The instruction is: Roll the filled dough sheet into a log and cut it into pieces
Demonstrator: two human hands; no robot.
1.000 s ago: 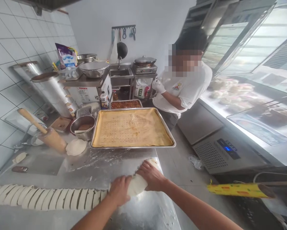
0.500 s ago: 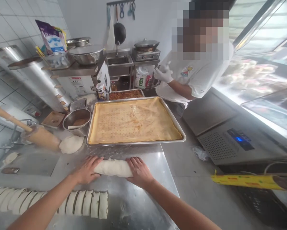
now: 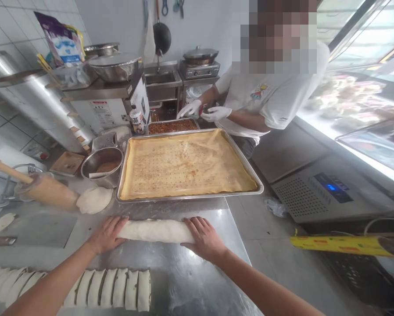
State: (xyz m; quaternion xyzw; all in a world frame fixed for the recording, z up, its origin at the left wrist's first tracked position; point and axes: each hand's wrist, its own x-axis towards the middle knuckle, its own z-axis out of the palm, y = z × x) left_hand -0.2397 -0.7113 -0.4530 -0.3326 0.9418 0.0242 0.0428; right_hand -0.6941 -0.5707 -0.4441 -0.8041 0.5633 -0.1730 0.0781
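On the table, the roll, as yet uncut, is held at its ends under the half-curled left hand and right hand; to the near left, slices are already cut and lined up.

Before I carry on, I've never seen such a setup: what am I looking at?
No machine: a person works bare-handed, so each grip is a hand. A camera on their head took every picture, looking forward and down. The left grip and right grip touch opposite ends of a dough roll on the metal table; whether they clasp or only press, I can't tell. Nearer the camera lies a row of cut dough pieces; beyond the roll is a lined tray. The white-gloved hands belong to a co-worker.
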